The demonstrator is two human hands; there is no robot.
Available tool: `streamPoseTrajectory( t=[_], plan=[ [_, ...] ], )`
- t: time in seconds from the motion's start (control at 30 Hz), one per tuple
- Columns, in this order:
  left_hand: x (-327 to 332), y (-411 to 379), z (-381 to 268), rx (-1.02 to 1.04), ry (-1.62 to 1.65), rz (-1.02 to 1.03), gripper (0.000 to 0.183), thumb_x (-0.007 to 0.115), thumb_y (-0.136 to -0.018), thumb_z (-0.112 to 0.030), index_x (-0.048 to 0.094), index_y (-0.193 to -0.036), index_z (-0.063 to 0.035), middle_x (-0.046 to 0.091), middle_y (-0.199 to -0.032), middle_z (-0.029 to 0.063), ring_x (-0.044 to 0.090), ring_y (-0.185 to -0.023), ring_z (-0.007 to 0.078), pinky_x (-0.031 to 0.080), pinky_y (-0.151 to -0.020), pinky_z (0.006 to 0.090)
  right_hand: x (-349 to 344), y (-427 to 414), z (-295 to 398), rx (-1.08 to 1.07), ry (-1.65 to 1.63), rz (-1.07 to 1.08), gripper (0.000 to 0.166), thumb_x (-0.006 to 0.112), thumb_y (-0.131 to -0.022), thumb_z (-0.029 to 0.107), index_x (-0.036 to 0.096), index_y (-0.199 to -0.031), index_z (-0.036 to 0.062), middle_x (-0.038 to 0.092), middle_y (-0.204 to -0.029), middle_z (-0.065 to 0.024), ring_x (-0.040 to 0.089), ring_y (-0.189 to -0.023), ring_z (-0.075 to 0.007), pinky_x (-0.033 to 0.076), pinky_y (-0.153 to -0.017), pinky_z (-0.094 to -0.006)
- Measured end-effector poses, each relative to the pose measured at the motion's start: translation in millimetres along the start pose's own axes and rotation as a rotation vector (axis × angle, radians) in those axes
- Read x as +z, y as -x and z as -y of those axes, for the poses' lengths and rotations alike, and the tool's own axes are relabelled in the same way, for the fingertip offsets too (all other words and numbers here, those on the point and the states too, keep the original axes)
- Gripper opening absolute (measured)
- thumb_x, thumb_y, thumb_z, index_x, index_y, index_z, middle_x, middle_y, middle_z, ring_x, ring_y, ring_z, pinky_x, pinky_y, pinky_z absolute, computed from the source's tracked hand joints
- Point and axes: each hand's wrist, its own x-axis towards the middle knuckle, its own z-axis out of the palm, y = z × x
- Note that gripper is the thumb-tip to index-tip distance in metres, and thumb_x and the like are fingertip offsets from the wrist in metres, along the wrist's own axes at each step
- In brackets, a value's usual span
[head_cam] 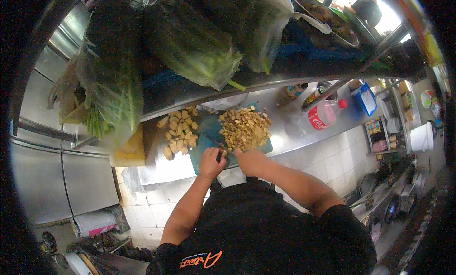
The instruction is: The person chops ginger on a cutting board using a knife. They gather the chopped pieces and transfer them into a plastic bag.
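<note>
My left hand (212, 161) is closed around the dark handle of a knife (218, 157), at the near edge of a green cutting board (200, 154). The blade is hard to make out against the board. Close beside it, my right hand (252, 163) has its fingertips down at the near side of a pile of sliced pale root, apparently ginger (245, 129). Whether those fingers pinch a piece is hidden. Left of the board lie several peeled, unsliced chunks (180, 127) of the same root.
Above the steel counter (285, 114) a shelf (199, 98) holds bagged green vegetables (199, 57) and a metal bowl (326, 20). A Coca-Cola bottle (322, 115) and a blue-edged container (365, 100) stand right. A thick yellowish block (128, 150) sits left.
</note>
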Motion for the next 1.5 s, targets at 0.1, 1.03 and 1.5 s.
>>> streamPoseTrajectory(
  t=[0.1, 1.03, 1.5],
  plan=[
    [1, -1, -4, 0.013, 0.013, -0.020, 0.023, 0.068, -0.073, -0.009, 0.062, -0.095, -0.0031, 0.062, -0.095, 0.0155, 0.057, -0.092, 0.0370, 0.049, -0.083, 0.0450, 34, -6, -13, 0.018, -0.055, -0.055, 0.025, 0.047, -0.094, 0.012, 0.048, -0.115, 0.0000, 0.070, -0.087, -0.0271, 0.070, -0.082, -0.0455, 0.054, -0.070, -0.0573],
    [3, 6, 4, 0.040, 0.034, -0.028, 0.019, 0.063, -0.074, -0.005, 0.061, -0.093, -0.0037, 0.058, -0.093, 0.0144, 0.056, -0.092, 0.0366, 0.048, -0.082, 0.0458, 12, -8, -9, -0.016, -0.061, 0.010, 0.025, 0.048, -0.092, 0.008, 0.049, -0.116, 0.0001, 0.070, -0.090, -0.0265, 0.070, -0.084, -0.0447, 0.054, -0.071, -0.0552],
    [-4, 3, -2, 0.067, -0.004, -0.012, 0.020, 0.068, -0.074, -0.009, 0.061, -0.092, -0.0047, 0.060, -0.091, 0.0144, 0.057, -0.090, 0.0368, 0.049, -0.080, 0.0460, 2, -2, -4, -0.056, -0.024, -0.006, 0.026, 0.049, -0.091, 0.006, 0.049, -0.116, -0.0028, 0.070, -0.088, -0.0266, 0.070, -0.084, -0.0446, 0.054, -0.072, -0.0568]
  ],
)
